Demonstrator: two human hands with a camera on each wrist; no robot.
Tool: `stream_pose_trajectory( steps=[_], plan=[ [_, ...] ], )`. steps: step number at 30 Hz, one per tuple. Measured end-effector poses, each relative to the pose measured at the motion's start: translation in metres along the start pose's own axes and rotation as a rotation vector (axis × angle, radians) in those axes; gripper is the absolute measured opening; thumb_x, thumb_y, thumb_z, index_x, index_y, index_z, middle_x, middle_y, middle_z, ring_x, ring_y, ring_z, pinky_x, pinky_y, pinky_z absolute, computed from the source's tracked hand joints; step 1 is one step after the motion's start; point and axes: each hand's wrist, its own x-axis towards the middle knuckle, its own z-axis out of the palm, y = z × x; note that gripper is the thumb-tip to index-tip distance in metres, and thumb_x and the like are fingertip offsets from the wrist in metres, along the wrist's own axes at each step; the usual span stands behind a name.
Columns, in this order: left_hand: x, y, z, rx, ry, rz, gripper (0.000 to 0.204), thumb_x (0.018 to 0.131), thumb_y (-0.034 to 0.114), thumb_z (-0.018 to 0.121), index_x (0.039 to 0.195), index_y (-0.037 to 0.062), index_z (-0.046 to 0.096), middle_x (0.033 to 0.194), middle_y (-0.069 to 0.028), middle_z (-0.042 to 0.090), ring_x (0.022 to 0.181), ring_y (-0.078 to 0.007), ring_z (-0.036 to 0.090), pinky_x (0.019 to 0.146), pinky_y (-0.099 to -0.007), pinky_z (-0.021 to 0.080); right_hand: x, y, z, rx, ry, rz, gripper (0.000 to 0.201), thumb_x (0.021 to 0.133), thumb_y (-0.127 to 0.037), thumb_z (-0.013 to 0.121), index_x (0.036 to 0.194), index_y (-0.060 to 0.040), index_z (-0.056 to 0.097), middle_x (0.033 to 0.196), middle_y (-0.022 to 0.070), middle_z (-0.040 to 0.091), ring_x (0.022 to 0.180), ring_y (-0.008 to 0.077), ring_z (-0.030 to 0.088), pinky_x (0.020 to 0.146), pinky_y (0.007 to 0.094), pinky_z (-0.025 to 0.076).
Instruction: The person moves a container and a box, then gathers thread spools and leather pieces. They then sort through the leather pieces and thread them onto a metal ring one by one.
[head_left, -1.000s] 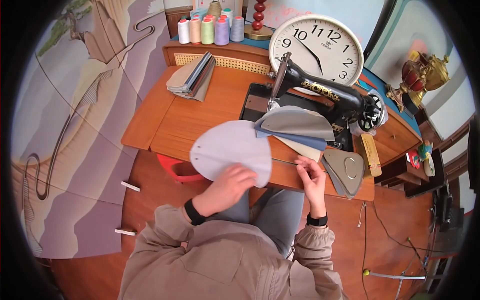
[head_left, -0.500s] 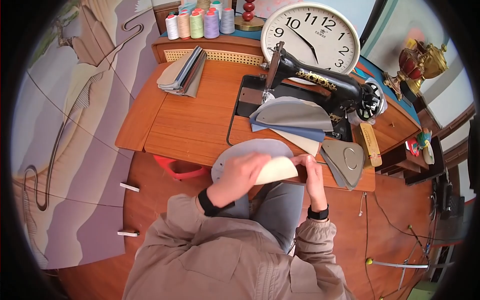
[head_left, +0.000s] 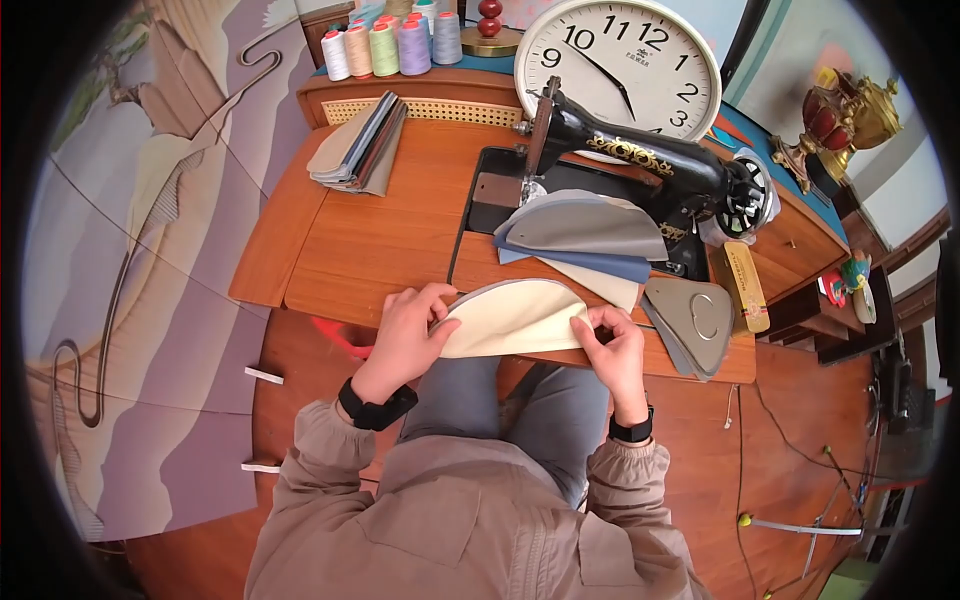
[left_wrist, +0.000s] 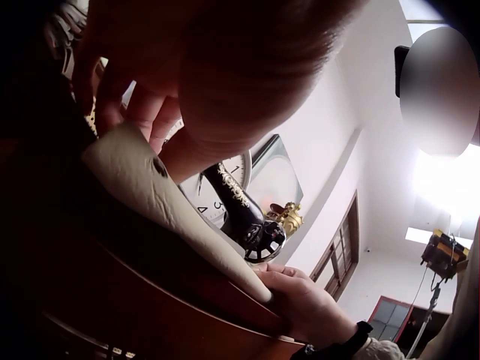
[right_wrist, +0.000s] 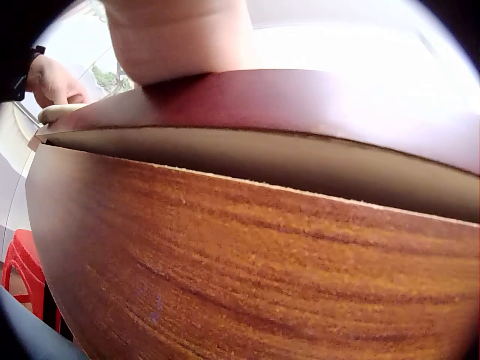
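A cream piece of material (head_left: 520, 318), with a thin greyish edge along its top, lies folded over at the front edge of the table. My left hand (head_left: 405, 335) pinches its left end, and my right hand (head_left: 615, 350) pinches its right end. The left wrist view shows the folded piece (left_wrist: 161, 195) stretching between the left fingers and the right hand (left_wrist: 307, 300). Just behind it a fan of grey, blue and cream pieces (head_left: 590, 235) lies by the sewing machine (head_left: 640, 155). In the right wrist view the table edge hides the right fingertips.
Grey pieces with a metal ring (head_left: 690, 320) lie to the right, beside a yellow box (head_left: 743, 285). Another fanned stack (head_left: 360, 145) is at the back left. Thread spools (head_left: 385, 50) and a large clock (head_left: 620, 70) stand behind. A red stool (right_wrist: 26, 270) is below the table.
The round light grey piece has been turned and folded, so its cream side shows. My left hand has moved left to one end, and my right hand now pinches the other.
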Motion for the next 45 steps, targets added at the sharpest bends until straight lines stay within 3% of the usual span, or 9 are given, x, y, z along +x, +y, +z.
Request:
stream_pose_trajectory(
  steps=[11,13,17,19,22,28,32,37,45],
  plan=[
    [0.006,0.0,0.015,0.162,0.239,0.066,0.029,0.083,0.012,0.071,0.11,0.007,0.063,0.086,-0.0053,0.06,0.091,-0.0265,0.056,0.081,-0.0399,0.038,0.002,-0.016,-0.001,-0.161,0.005,-0.019,0.013,0.076,-0.008,0.076,0.077,-0.0029,0.064,0.067,0.0029,0.056,0.064,0.0156,0.054,0.059,0.0294,0.046],
    [0.006,0.004,0.01,0.174,0.073,-0.037,0.026,0.083,0.014,0.071,0.105,0.0052,0.061,0.092,-0.0072,0.06,0.096,-0.0286,0.054,0.082,-0.0407,0.037,0.002,-0.015,0.0,-0.165,0.003,-0.03,0.013,0.075,-0.007,0.076,0.078,-0.0031,0.064,0.065,0.0024,0.055,0.066,0.016,0.054,0.06,0.0291,0.047],
    [0.008,0.001,0.009,0.205,0.014,-0.007,0.02,0.084,0.014,0.071,0.097,0.0051,0.058,0.093,-0.0077,0.06,0.095,-0.0293,0.054,0.084,-0.0411,0.037,0.001,-0.011,-0.001,-0.131,0.001,-0.014,0.015,0.075,-0.007,0.076,0.083,-0.0035,0.064,0.068,0.0018,0.057,0.069,0.0155,0.055,0.062,0.0291,0.048],
    [0.008,0.0,0.014,0.178,0.109,0.112,0.016,0.086,0.011,0.066,0.092,0.005,0.053,0.091,-0.0092,0.059,0.091,-0.0302,0.054,0.082,-0.0422,0.039,0.001,-0.008,-0.003,-0.075,-0.023,0.035,0.023,0.074,-0.007,0.078,0.09,-0.0045,0.063,0.081,0.0021,0.06,0.071,0.0156,0.056,0.065,0.029,0.049],
    [0.009,0.011,0.014,0.027,0.089,0.056,0.012,0.09,0.007,0.062,0.091,0.005,0.051,0.086,-0.0109,0.056,0.086,-0.0316,0.053,0.078,-0.0406,0.043,0.001,-0.008,-0.006,-0.135,-0.014,-0.05,0.038,0.073,-0.006,0.08,0.107,-0.0055,0.063,0.105,0.0037,0.064,0.085,0.0167,0.059,0.074,0.029,0.05],
    [0.012,0.033,0.001,0.192,0.171,0.266,0.014,0.089,0.007,0.062,0.092,0.0032,0.049,0.086,-0.0127,0.055,0.089,-0.0333,0.056,0.077,-0.0416,0.045,0.002,-0.002,-0.011,-0.008,-0.089,-0.102,0.068,0.073,-0.004,0.079,0.137,-0.007,0.054,0.132,0.0049,0.062,0.11,0.0185,0.056,0.086,0.0291,0.048],
    [0.011,0.012,0.011,0.143,0.083,0.168,0.017,0.088,0.01,0.065,0.099,0.0025,0.053,0.092,-0.0139,0.057,0.093,-0.0343,0.055,0.08,-0.0419,0.045,0.002,-0.004,-0.013,-0.083,-0.15,-0.103,0.064,0.075,-0.005,0.078,0.135,-0.0071,0.057,0.128,0.0067,0.063,0.106,0.0184,0.058,0.087,0.0293,0.048],
    [0.008,0.006,0.02,0.14,0.103,0.133,0.045,0.083,0.023,0.074,0.117,-0.0001,0.057,0.105,-0.0162,0.059,0.104,-0.0357,0.052,0.09,-0.0439,0.042,0.0,-0.004,-0.011,-0.051,-0.143,-0.052,0.06,0.075,-0.004,0.078,0.132,-0.0065,0.059,0.123,0.0046,0.065,0.103,0.0159,0.058,0.087,0.0284,0.047],
    [0.02,0.01,0.017,0.023,-0.069,0.053,0.031,0.082,0.017,0.073,0.103,0.0036,0.055,0.1,-0.0156,0.059,0.1,-0.0363,0.054,0.086,-0.0445,0.043,0.001,-0.007,-0.013,-0.085,-0.146,-0.061,0.059,0.074,-0.005,0.079,0.13,-0.0086,0.061,0.118,0.0065,0.063,0.102,0.0179,0.059,0.087,0.0295,0.049]
  ],
)
